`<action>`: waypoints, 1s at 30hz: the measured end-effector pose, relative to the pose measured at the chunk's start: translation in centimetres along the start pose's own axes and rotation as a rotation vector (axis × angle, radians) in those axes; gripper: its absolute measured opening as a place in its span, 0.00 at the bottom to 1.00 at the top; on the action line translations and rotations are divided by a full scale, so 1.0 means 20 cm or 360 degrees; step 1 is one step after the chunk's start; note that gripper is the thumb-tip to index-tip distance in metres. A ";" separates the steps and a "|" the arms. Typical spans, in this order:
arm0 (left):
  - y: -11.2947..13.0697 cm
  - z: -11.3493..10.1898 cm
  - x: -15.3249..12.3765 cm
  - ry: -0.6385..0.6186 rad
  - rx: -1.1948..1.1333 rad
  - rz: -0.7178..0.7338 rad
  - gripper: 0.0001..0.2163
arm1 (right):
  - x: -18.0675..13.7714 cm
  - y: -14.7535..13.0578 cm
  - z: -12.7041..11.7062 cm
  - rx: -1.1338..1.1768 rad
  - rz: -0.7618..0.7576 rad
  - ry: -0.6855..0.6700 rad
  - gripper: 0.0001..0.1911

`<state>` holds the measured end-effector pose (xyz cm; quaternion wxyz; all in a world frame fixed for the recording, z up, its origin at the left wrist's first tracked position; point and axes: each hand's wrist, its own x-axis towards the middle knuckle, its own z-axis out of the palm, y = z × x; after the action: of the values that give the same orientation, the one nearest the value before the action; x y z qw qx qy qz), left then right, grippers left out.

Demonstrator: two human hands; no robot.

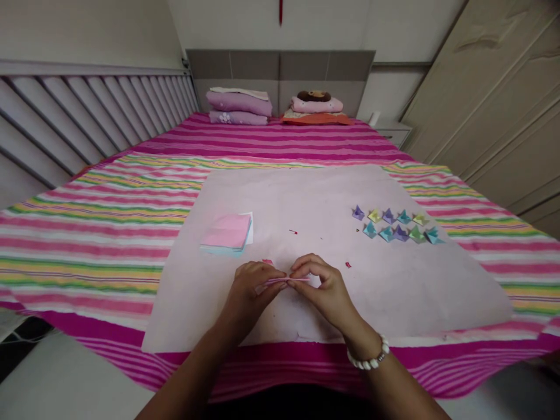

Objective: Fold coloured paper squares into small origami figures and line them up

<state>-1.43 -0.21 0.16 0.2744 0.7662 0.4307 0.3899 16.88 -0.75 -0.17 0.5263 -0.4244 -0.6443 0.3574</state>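
Between my two hands is a folded piece of pink paper (299, 279), seen nearly edge-on above the white sheet. My left hand (254, 283) pinches its left part between thumb and fingers. On the other side, my right hand (321, 286) pinches it too, and the fingertips of both hands almost meet at its middle. A white bead bracelet (370, 363) circles my right wrist. Just beyond my left fingers lies a small pinkish-red scrap (267, 261). How the paper is folded is mostly hidden by my fingers.
A large white sheet (306, 198) covers part of the striped bed (100, 233). Left on it sits a stack of square papers (227, 231), pink on top. Several folded paper pieces (387, 216) stand in two rows at right. Small red bits (348, 265) and a red pin-like item (293, 232) lie nearby.
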 end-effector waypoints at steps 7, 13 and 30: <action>0.05 -0.02 0.01 -0.0062 -0.0234 -0.0142 0.08 | 0.01 0.00 -0.01 0.0299 0.0340 -0.0152 0.04; 0.04 -0.06 0.01 -0.0011 -0.0584 -0.0610 0.09 | 0.00 0.06 -0.02 0.0602 0.0609 -0.0072 0.03; 0.00 0.07 -0.02 0.0069 -0.1050 -0.0840 0.09 | -0.03 0.05 0.02 0.0607 0.0541 0.0279 0.03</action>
<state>-0.35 -0.74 -0.68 0.5864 0.4923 0.4699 0.4393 16.73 -0.99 -1.38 0.5830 -0.4489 -0.4368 0.5175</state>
